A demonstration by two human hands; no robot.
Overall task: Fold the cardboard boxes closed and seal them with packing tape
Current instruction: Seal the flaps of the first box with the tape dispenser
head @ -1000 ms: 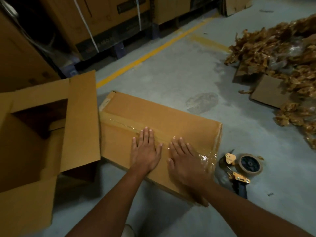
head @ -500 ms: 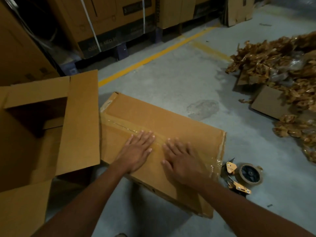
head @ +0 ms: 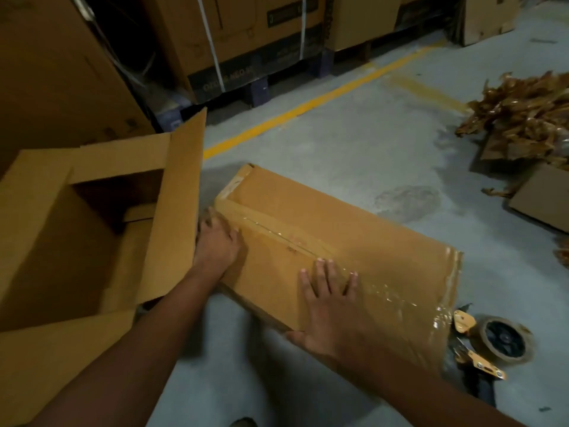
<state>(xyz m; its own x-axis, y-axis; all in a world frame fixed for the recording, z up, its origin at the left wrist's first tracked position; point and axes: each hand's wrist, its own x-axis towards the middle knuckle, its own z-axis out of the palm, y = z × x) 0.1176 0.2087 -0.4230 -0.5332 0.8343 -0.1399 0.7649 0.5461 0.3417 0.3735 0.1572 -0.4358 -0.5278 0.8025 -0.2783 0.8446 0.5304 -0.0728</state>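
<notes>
A closed box (head: 354, 241) lies on the grey floor (head: 338, 134) in front of the person, and everything else sits around it. A strip of clear tape (head: 277, 232) runs along its top seam from the left end to the right end, where it wrinkles and shines over the edge.

The left hand (head: 215, 248) lies palm down on the box top at the left end, right on the tape. Its fingers reach to the end edge and are bent a little there; the tips are too blurred to read, but the hand holds nothing. The right hand (head: 329, 306) presses flat on the top nearer the right end, by the near edge – fingers straight and spread, tips touching the tape.

Just left of the box stands an open box (head: 77, 241) with its flaps up; one tall flap (head: 175, 211) rises beside the left hand and touches or nearly touches the closed box's left end.

On the floor just off the right end lies a tape gun (head: 492, 343) with a roll on it – neither hand touches it.

Beyond the box a yellow line (head: 308, 103) crosses the floor, with strapped cartons (head: 234, 29) behind it. Well off to the far right are a heap of crumpled brown scraps (head: 523, 118) and a flat cardboard piece (head: 542, 198).
</notes>
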